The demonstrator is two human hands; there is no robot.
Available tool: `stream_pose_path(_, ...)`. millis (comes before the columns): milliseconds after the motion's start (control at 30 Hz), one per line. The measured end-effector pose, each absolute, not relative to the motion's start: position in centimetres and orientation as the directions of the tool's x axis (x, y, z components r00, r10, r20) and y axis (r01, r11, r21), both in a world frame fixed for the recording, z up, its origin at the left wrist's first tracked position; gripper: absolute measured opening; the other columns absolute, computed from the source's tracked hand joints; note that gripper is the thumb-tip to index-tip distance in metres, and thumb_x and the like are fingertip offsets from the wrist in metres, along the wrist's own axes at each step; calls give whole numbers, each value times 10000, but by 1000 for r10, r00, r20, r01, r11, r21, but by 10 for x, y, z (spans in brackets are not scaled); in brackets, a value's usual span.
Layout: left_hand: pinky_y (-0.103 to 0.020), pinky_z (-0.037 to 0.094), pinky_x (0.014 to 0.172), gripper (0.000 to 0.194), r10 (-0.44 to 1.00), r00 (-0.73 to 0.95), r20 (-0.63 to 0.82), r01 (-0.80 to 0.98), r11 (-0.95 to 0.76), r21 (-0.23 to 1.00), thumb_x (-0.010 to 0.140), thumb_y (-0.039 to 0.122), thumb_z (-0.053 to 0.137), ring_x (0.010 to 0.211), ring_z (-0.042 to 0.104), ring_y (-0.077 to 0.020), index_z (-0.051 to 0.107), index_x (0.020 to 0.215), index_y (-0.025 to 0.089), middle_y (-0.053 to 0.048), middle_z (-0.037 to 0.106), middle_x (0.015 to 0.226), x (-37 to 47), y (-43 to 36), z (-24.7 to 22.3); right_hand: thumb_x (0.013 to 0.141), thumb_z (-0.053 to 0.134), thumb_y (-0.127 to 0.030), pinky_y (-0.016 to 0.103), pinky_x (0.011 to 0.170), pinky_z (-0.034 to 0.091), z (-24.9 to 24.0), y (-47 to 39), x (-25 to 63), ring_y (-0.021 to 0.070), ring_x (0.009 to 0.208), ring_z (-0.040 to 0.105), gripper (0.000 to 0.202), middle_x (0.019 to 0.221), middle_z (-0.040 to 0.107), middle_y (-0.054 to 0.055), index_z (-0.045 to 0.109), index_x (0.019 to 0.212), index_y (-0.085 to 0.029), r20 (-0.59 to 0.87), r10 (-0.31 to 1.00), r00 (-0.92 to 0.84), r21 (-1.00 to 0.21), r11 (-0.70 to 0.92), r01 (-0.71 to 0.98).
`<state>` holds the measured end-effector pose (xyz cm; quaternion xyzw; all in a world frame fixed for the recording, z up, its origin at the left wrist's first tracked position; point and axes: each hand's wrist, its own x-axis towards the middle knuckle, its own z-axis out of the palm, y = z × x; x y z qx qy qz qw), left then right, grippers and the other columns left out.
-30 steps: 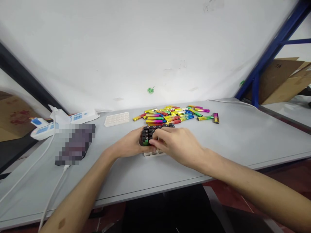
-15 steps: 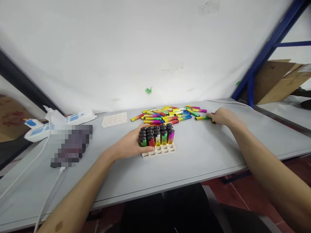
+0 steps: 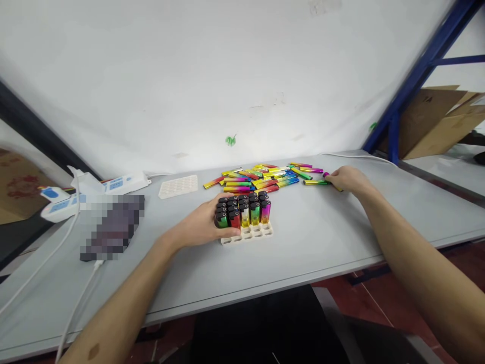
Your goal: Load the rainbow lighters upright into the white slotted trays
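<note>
2 hands [image 3: 206, 222], 5 lighter columns [image 3: 255, 211], 2 trays [image 3: 257, 232]

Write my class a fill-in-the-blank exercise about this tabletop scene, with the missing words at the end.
The person's ____ hand grips the standing lighters. These lighters have tops coloured ____. The metal frame beside the cardboard boxes is coloured ____.

Missing words, in order: left; black; blue.

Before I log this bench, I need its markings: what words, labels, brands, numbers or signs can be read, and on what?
"7A": on the right-hand cardboard box.
Red print on the left-hand cardboard box: too blurred.
Green scribble on the wall: illegible.
Power strip: any print too small.
</note>
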<state>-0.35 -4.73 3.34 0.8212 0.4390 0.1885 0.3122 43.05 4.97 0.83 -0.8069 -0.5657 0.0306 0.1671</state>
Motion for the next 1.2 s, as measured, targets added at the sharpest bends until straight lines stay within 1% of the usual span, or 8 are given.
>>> stream_pose_path(167, -405, 533, 985, 816, 848, 530, 19, 623, -405, 669, 724, 571, 779, 1171, 646, -271, 419, 1397, 283, -47, 646, 1338, -3, -47, 33, 905, 553, -373, 349, 713, 486, 13, 45, 414, 236, 741, 658, 295, 791, 680, 88, 642, 1086, -158, 235, 859, 455, -517, -286, 807)
stream_pose_path(267, -409, 532, 987, 812, 850, 527, 18, 630, -405, 662, 719, 571, 779, 1169, 648, -278, 427, 1390, 282, -46, 652, 1332, -3, -47, 34, 911, 532, -343, 298, 607, 458, 20, 39, 395, 170, 607, 597, 228, 746, 642, 43, 628, 1031, -174, 301, 845, 443, -703, -118, 701)
stream_pose_path(433, -393, 535, 976, 779, 847, 531, 29, 624, -414, 662, 729, 562, 768, 1153, 655, -268, 441, 1381, 286, -30, 663, 1314, -2, -47, 36, 902, 562, -363, 228, 433, 312, 32, 23, 352, 102, 466, 414, 173, 691, 562, -28, 490, 1012, -250, 169, 958, 232, -976, 130, 174)
stream_pose_path(600, -391, 542, 961, 781, 855, 517, 24, 638, -405, 655, 726, 555, 772, 1142, 657, -268, 445, 1380, 280, -36, 658, 1316, -2, -48, 36, 962, 495, -506, 202, 386, 178, 32, 13, 308, 67, 419, 224, 288, 576, 313, -77, 540, 945, -222, 103, 995, -6, -995, 103, -4)
stream_pose_path(833, -387, 547, 949, 770, 858, 514, 7, 644, -391, 657, 727, 556, 766, 1129, 661, -267, 455, 1374, 277, -34, 668, 1294, -1, -48, 37, 863, 643, -592, 221, 400, 367, 10, 9, 293, 126, 496, 493, 404, 651, 522, -59, 400, 921, -275, 141, 988, -69, -990, 141, -6)
stream_pose_path(967, -401, 540, 964, 784, 858, 513, 7, 651, -395, 648, 727, 570, 762, 1143, 653, -277, 449, 1382, 274, -42, 660, 1311, -1, -48, 37, 866, 590, -661, 199, 372, 209, 7, 4, 295, 80, 407, 289, 426, 547, 369, -88, 459, 868, -255, 78, 992, -95, -996, 73, -49)
stream_pose_path(1067, -405, 536, 979, 775, 857, 516, 15, 641, -397, 656, 732, 561, 761, 1153, 649, -275, 448, 1381, 278, -44, 652, 1327, -2, -47, 36, 887, 436, -750, 228, 381, 138, 7, 2, 293, 68, 396, 197, 580, 494, 292, -71, 440, 661, -216, -19, 995, -100, -997, -27, -77)
stream_pose_path(1200, -403, 542, 971, 771, 857, 515, 21, 641, -401, 655, 731, 552, 766, 1133, 660, -277, 454, 1379, 274, -48, 656, 1323, -2, -47, 35, 934, 408, -641, 248, 389, 106, 8, 2, 292, 70, 379, 147, 574, 442, 226, -67, 315, 548, -227, -72, 996, -56, -992, -77, -102)
